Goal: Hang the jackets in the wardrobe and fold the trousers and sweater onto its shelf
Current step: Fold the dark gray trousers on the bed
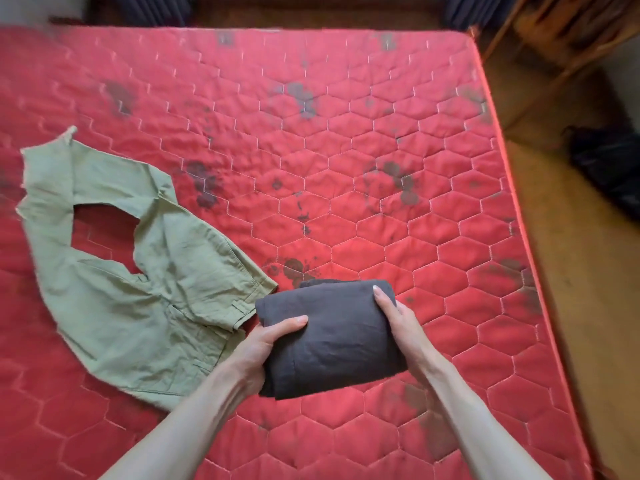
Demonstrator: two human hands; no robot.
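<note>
Folded dark trousers [332,337] held above red mattress [346,150]; left hand [263,348] & right hand [398,320] each grip one side, thumbs on top; green trousers [138,271] lie unfolded just left.

Both arms reach forward, left hand [263,344] and right hand [398,317] gripping, thumbs on top.

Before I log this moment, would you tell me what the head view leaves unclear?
- Wardrobe and shelf: outside the head view.
- Dark folded garment: folded, so its type is unreadable; left hand and right hand cover its sides.
- Black object on the floor: cut off by the right edge, blurred.
- Green trousers: still unfolded; left side motion-blurred.
</note>
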